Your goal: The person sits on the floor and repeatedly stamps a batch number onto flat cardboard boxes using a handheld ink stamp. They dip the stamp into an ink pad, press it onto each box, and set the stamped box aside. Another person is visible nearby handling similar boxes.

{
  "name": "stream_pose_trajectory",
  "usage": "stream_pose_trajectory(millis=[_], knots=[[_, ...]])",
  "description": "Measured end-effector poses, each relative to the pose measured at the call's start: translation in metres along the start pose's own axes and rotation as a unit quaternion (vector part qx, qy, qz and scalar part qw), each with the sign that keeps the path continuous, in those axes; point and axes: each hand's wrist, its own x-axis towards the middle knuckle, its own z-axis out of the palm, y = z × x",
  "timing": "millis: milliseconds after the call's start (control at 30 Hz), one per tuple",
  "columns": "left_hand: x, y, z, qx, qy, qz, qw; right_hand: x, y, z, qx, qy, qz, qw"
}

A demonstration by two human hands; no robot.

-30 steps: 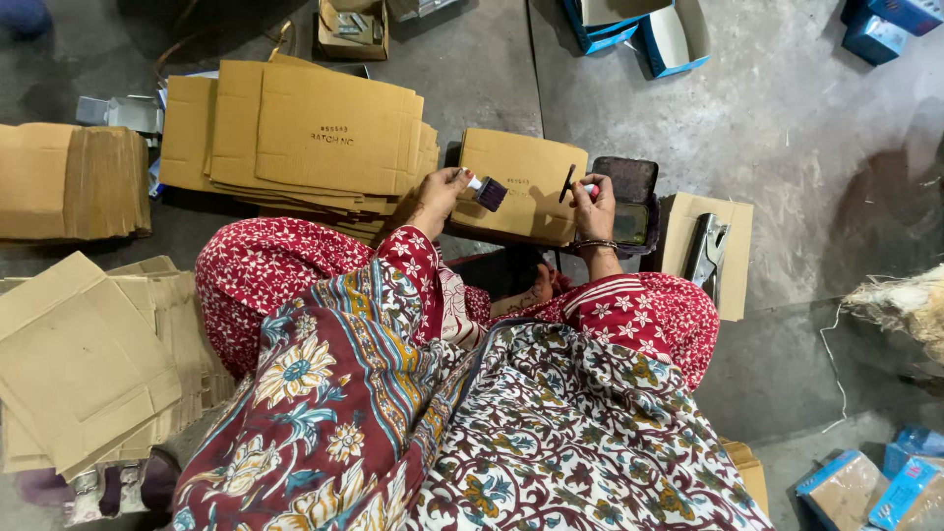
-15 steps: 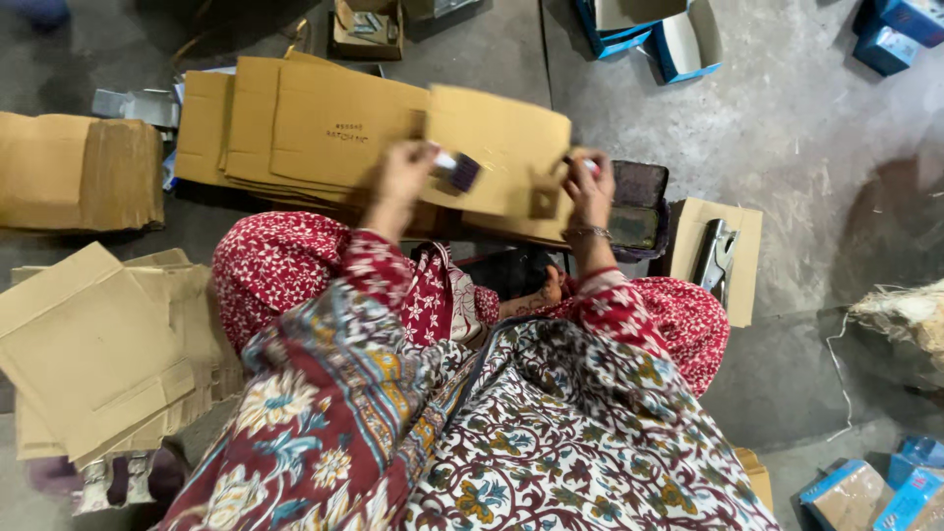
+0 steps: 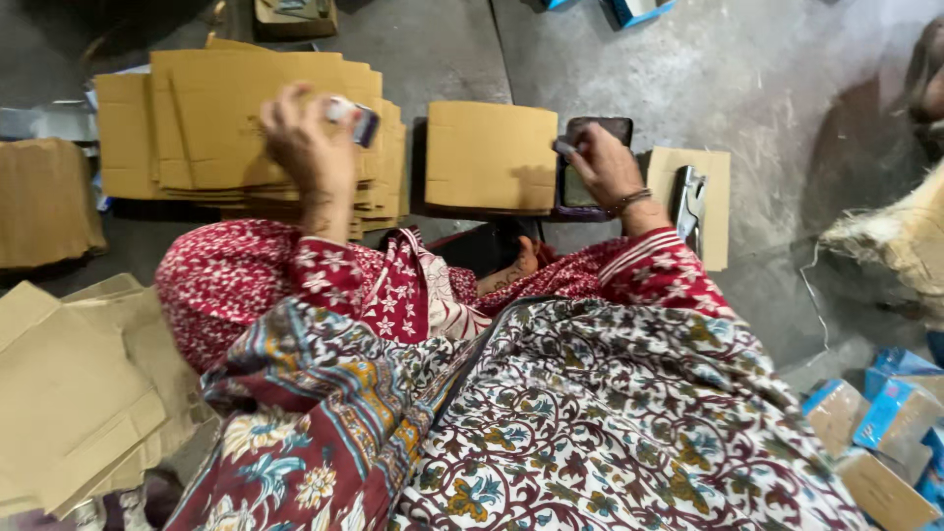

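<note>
The left hand (image 3: pixel 305 147) is closed around a small stamp block (image 3: pixel 354 120), raised over the stack of flattened cardboard sheets (image 3: pixel 236 123) on the floor. The right hand (image 3: pixel 605 167) pinches a small object, too blurred to name, over the dark ink pad (image 3: pixel 590 157) beside a single cardboard sheet (image 3: pixel 492 157).

You are looking down at a bare grey concrete floor (image 3: pixel 747 88), scuffed and stained, with a straight seam running up between two slabs near the top centre. Light falls evenly from above; the right part of the floor looks paler, while the upper left corner sinks into shadow. A soft dark shadow patch lies on the concrete at the right. You see no walls, windows or furniture from here.
</note>
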Motion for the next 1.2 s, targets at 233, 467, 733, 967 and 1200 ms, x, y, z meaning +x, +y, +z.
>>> stream_pose_trajectory(millis=[233, 467, 733, 967, 1200], knots=[[-0.051, 0.098, 0.063, -0.061, -0.126, 0.08, 0.987, -0.032, 0.069, -0.004, -0.158, -0.142, -0.06, 0.975], [-0.075, 0.121, 0.085, -0.113, -0.177, 0.104, 0.972, -0.037, 0.065, 0.021, -0.201, -0.168, -0.025, 0.965], [-0.085, 0.141, 0.117, -0.203, -0.215, 0.097, 0.95, -0.029, 0.059, 0.009, -0.137, -0.177, -0.034, 0.974], [-0.128, 0.202, 0.166, -0.235, -0.294, 0.141, 0.916, -0.047, 0.078, -0.027, 0.044, 0.119, 0.153, 0.98], [-0.159, 0.251, 0.197, -0.131, -0.284, 0.422, 0.851, -0.061, 0.074, -0.034, 0.075, 0.252, 0.204, 0.943]])
